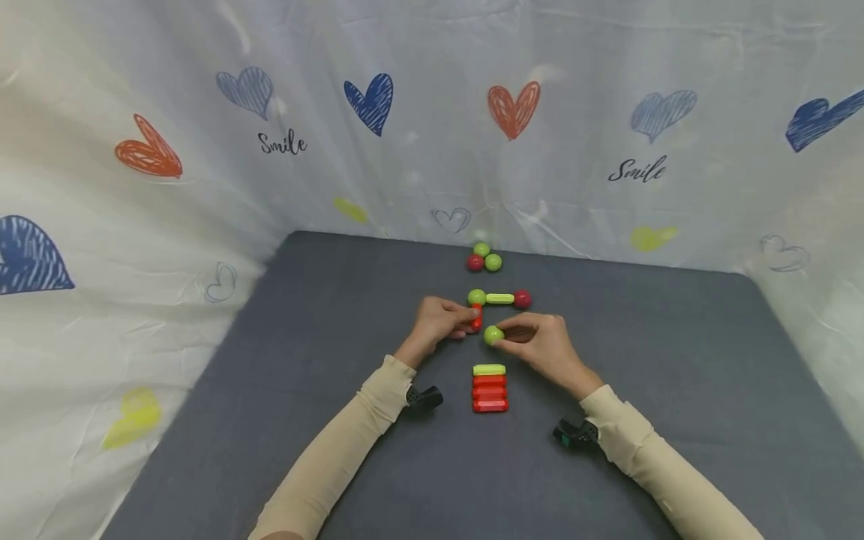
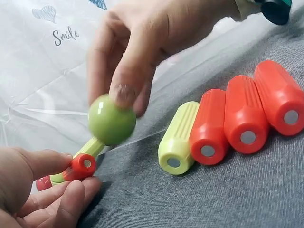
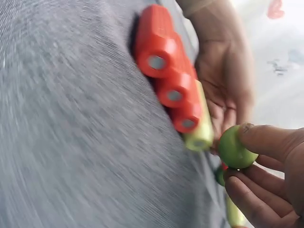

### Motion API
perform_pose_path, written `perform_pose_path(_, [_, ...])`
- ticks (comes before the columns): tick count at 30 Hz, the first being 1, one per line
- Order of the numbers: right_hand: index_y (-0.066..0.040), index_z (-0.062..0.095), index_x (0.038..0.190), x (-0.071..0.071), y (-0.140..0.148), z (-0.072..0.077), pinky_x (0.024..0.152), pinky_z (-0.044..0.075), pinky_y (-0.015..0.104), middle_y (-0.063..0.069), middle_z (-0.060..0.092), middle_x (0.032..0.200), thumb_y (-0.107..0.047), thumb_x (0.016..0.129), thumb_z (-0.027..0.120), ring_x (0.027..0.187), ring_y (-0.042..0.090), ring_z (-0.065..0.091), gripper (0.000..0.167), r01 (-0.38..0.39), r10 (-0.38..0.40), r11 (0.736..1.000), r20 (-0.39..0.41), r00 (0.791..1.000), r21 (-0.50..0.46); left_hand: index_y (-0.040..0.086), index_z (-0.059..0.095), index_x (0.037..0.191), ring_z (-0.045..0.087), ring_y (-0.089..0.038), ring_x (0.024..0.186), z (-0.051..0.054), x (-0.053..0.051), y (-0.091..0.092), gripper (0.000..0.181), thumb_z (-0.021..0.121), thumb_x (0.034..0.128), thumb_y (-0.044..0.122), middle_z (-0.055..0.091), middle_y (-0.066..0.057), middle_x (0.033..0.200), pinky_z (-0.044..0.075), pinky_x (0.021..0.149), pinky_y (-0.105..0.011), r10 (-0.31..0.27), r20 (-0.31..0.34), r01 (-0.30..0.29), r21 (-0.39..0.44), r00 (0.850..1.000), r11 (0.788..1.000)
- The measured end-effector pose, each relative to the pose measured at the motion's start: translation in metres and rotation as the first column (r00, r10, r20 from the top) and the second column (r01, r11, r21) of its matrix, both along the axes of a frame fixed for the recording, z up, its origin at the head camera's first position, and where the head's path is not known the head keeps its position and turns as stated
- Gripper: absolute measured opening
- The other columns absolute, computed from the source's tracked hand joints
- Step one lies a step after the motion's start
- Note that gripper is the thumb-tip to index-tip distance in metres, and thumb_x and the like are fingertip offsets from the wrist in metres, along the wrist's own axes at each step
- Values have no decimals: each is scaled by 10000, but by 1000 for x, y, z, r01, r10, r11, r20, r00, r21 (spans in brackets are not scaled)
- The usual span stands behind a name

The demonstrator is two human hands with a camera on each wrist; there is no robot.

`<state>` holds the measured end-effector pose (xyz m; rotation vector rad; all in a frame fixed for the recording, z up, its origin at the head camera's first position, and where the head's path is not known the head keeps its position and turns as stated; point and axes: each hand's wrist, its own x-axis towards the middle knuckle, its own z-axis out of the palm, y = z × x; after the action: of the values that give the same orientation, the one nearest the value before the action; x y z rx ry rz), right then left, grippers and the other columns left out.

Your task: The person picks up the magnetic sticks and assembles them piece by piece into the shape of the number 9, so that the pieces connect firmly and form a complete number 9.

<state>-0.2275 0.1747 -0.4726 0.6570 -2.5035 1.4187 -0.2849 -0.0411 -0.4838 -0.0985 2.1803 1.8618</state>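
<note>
Inward of the counter's far edge (image 1: 378, 246), left hand (image 1: 437, 322) pinches red rod (image 1: 476, 322), right hand (image 1: 544, 345) pinches glossy green ball (image 1: 493, 335) near its end, both probably light, stiff, the ball slippery, best taken around its middle.

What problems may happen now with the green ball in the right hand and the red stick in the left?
The right hand holds the green ball; smooth and round, it might slip from that grip and roll. The left hand pinches the red stick, which appears to meet the corner ball; a hard push could shift them. The row of sticks lies nearby, so a hand might knock it.
</note>
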Motion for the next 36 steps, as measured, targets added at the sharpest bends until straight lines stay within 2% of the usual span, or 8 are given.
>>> perform_pose_path(7, [-85,786,986,-3,-13,-14,661,583,263,8,754,922,-118,772,883,761,119,731,237,-6,8,999,62,998,-37,35,797,900,714,-164,659,2,0,1,184,849,825,194,740,-93,777,584,592,-288,-6,12,6,16,1000,1000])
perform_pose_path(14, [-103,783,960,-6,-17,-17,675,588,282,14,747,904,-166,781,883,767,149,735,215,-1,14,996,135,991,-92,22,794,881,701,-152,649,4,1,1,157,841,828,162,734,-101,775,584,599,-282,-10,-7,10,6,1000,1000])
perform_pose_path(21, [-112,788,938,-8,-21,-16,671,587,293,7,749,878,-189,774,890,762,144,730,207,23,-1,993,188,982,-112,32,795,865,705,-148,653,0,3,0,172,851,821,189,737,-83,791,585,606,-282,-5,0,5,-1,1000,1000])
perform_pose_path(25, [-89,789,938,-8,-23,-15,660,584,285,32,753,876,-172,772,890,761,151,733,212,31,-6,993,204,979,-117,4,788,908,721,-166,684,4,7,-8,276,824,853,273,743,-104,816,591,619,-305,-106,57,107,-5,993,994])
perform_pose_path(28, [-70,787,949,-8,-24,-13,656,579,269,60,755,884,-154,776,885,772,178,736,215,37,-8,991,222,975,-128,-17,776,967,738,-214,729,8,10,-16,340,807,868,307,747,-132,853,597,641,-336,-214,115,215,8,970,977])
perform_pose_path(30, [-49,783,964,-9,-24,-12,654,574,255,88,754,891,-127,782,877,785,217,738,219,39,-7,991,232,973,-131,-25,767,1009,743,-241,768,9,12,-19,352,811,866,294,748,-143,883,598,661,-351,-263,132,261,33,956,965])
perform_pose_path(32, [-13,774,979,-9,-24,-11,650,569,246,128,750,894,-88,791,863,800,276,737,221,40,-9,991,239,971,-126,-23,761,1039,745,-253,807,10,12,-21,359,825,853,277,748,-150,906,598,687,-357,-282,145,274,68,949,959])
perform_pose_path(36, [40,757,995,-9,-26,-11,653,568,252,182,740,897,-27,800,840,820,361,726,222,35,-3,992,257,966,-120,-12,763,1046,743,-245,846,8,13,-21,339,841,838,244,749,-153,925,594,723,-349,-268,170,250,124,948,960])
